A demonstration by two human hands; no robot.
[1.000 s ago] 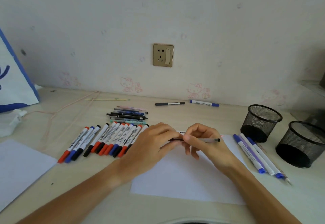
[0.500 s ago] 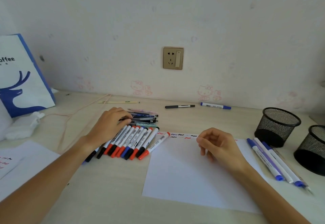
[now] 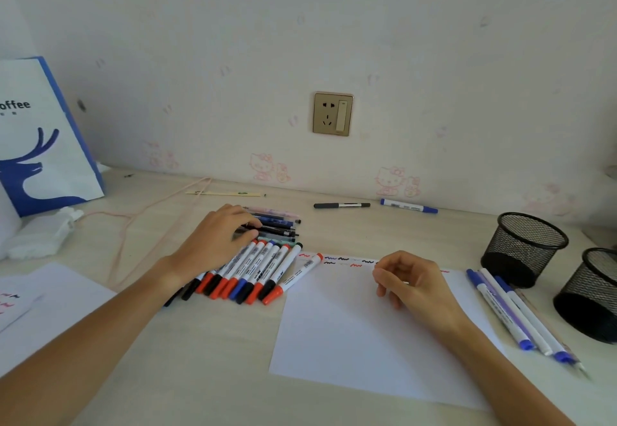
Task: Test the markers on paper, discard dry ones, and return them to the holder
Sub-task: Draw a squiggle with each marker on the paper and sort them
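Observation:
A row of white markers (image 3: 253, 270) with red, blue and black caps lies left of the white test paper (image 3: 364, 335), which has short squiggles along its top edge. Behind the row is a small pile of thin dark pens (image 3: 278, 225). My left hand (image 3: 213, 243) lies over the pile's left end, thumb and forefinger pinching a dark pen there. My right hand (image 3: 412, 282) rests on the paper's upper right part, fingers loosely curled, nothing visible in it. Two black mesh holders (image 3: 522, 248) (image 3: 591, 295) stand at the right.
Three blue-tipped markers (image 3: 510, 312) lie between the paper and the holders. A black marker (image 3: 340, 205) and a blue one (image 3: 409, 206) lie by the wall. A blue-and-white paper bag (image 3: 43, 145), crumpled tissue (image 3: 43, 232), a thin cord (image 3: 140, 222) and another sheet (image 3: 50, 295) are on the left.
A second ago both hands held one pen over the paper. My left hand has since gone left and back to the thin pen pile. My right hand stays on the paper, now holding nothing.

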